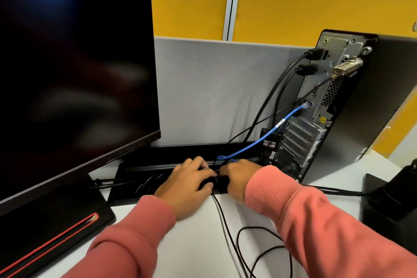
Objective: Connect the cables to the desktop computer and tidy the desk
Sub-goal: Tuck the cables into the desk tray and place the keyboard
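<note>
The desktop tower [352, 106] stands at the right with its back panel facing me. Two thick black cables [277, 88] and a blue network cable [277, 126] are plugged into it. My left hand [187, 185] and my right hand [239, 176] meet over the open black cable tray [135, 178] at the desk's rear. Both hands have curled fingers around thin black cables [222, 216] at the tray's edge. These cables run toward me and loop loosely on the white desk [198, 244]. What the fingertips hold exactly is hidden inside the dark tray.
A large dark monitor [74, 70] fills the left, its black base with red stripes [49, 239] on the desk. A grey partition [214, 88] backs the desk, yellow panels behind. A black object [392, 198] sits at the right with a cable leading to it.
</note>
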Demonstrator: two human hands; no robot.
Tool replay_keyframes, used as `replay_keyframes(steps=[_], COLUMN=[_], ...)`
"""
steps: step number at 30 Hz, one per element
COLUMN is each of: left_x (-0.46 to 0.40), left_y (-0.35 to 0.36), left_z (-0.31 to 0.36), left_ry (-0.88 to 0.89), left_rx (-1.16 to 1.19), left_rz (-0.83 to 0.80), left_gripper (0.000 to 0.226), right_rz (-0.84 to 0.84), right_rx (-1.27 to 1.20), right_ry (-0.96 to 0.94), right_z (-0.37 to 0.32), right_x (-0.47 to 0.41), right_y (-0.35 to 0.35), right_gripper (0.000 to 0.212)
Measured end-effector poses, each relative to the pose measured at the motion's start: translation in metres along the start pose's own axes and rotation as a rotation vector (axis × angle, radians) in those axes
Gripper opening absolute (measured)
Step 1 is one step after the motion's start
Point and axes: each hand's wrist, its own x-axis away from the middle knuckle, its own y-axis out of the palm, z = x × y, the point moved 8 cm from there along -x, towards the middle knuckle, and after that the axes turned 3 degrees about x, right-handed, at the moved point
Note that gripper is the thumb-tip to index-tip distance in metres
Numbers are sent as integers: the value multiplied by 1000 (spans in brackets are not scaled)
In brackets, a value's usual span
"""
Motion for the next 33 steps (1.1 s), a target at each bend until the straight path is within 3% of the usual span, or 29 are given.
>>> replay_keyframes(steps=[4, 9, 11, 14, 15, 17, 19, 24, 28, 30, 33], left_x=[11, 46, 51, 50, 51, 55, 62, 78, 78, 72, 65], left_y=[-6, -11, -17, -33, -35, -39, -35, -22, -21, -3, 35], left_z=[9, 34, 38, 33, 31, 24, 18, 25, 86, 121, 151], left_ry=[69, 207, 197, 103, 80, 28, -16, -42, 144, 151, 80], left_rx=[63, 24, -15, 85, 84, 40, -8, -63, 20, -1, -211], left_rz=[12, -69, -30, 47, 46, 28, -21, -84, -47, -161, -379], left_gripper=[37, 24, 30, 25, 19, 7, 13, 39, 38, 55, 81], right_rz=[180, 481, 453, 238, 173, 115, 126, 104, 135, 175, 321], right_rx=[-126, -258, -310, -438, -439, -384, -327, -256, -156, -185, -274], right_ry=[-73, -167, -143, -124, -119, -129, -147, -53, 111, 174, 268], right_z=[6, 13, 7, -11, -18, -27, -25, 33, 75, 86, 104], right_x=[25, 81, 101, 116, 119, 122, 125, 144, 150, 151, 159], right_y=[-6, -17, -10, 15, 24, 35, 34, 16, 20, 28, 33], right_gripper=[48, 26, 31, 62, 60, 34, 11, 48, 49, 42, 36])
